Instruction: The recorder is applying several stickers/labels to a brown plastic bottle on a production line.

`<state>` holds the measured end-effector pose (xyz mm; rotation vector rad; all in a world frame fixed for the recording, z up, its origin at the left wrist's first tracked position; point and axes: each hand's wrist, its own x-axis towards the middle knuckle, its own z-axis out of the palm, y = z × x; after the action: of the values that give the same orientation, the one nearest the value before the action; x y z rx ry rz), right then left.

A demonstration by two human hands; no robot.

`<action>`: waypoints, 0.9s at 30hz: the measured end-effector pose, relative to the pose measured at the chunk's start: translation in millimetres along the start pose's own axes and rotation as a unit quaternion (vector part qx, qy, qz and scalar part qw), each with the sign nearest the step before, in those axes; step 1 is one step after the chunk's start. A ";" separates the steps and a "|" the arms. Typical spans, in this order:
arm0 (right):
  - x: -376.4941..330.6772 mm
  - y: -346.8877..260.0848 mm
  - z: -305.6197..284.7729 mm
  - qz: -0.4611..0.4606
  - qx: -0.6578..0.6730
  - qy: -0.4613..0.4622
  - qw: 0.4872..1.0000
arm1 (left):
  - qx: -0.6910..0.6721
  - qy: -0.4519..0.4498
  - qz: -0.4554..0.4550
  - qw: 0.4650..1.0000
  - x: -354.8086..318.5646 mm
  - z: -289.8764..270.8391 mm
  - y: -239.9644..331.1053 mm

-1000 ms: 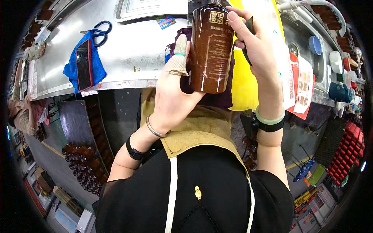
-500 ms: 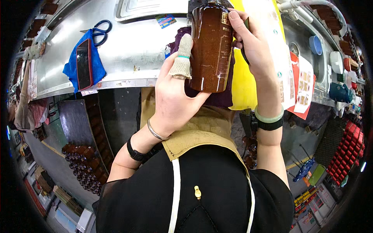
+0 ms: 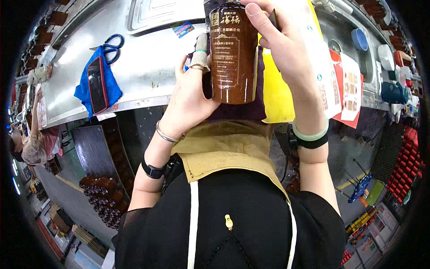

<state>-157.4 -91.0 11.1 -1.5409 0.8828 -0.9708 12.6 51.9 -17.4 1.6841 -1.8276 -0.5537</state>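
Note:
A brown glossy bottle with pale printed lettering stands between my hands over a dark purple cloth. My left hand is wrapped round its lower left side, a knitted cot covering one finger. At the bottle's upper right, my right hand lays its thumb on the shoulder. Tucked in that hand's bent fingers is a thin dark flat tool, partly hidden. The bottle's top is cut by the frame edge.
Left on the metal table lie blue-handled scissors and a phone on a blue cloth. A metal tray is at the back. Yellow sheeting, papers and a blue bowl are at right.
The bottle has turned in my hands, bringing its lettered face toward me, and moved slightly left. My left hand has shifted left, and my right thumb has come further over the bottle's shoulder.

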 end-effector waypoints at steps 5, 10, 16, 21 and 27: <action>0.3 -2.1 2.8 0.006 -0.006 0.012 1.000 | 0.000 -0.006 -0.041 0.999 1.4 0.7 4.3; 2.8 2.3 1.7 -0.002 -0.013 0.003 1.000 | -0.025 0.008 -0.034 0.999 0.4 4.0 0.9; 1.5 9.6 -3.3 0.045 -0.013 0.010 0.999 | -0.008 0.034 -0.006 0.999 -10.3 2.0 4.6; -0.7 4.0 -5.7 0.081 -0.003 0.004 0.997 | -0.158 0.061 -0.051 0.984 -14.4 1.9 13.7; 1.0 3.6 -2.9 0.047 -0.006 0.008 0.999 | -0.171 0.052 -0.063 0.982 -13.8 6.0 10.6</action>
<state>-159.8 -93.6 8.1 -1.4897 0.9645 -0.9129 1.1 66.2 -16.9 1.5665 -1.4619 -0.7700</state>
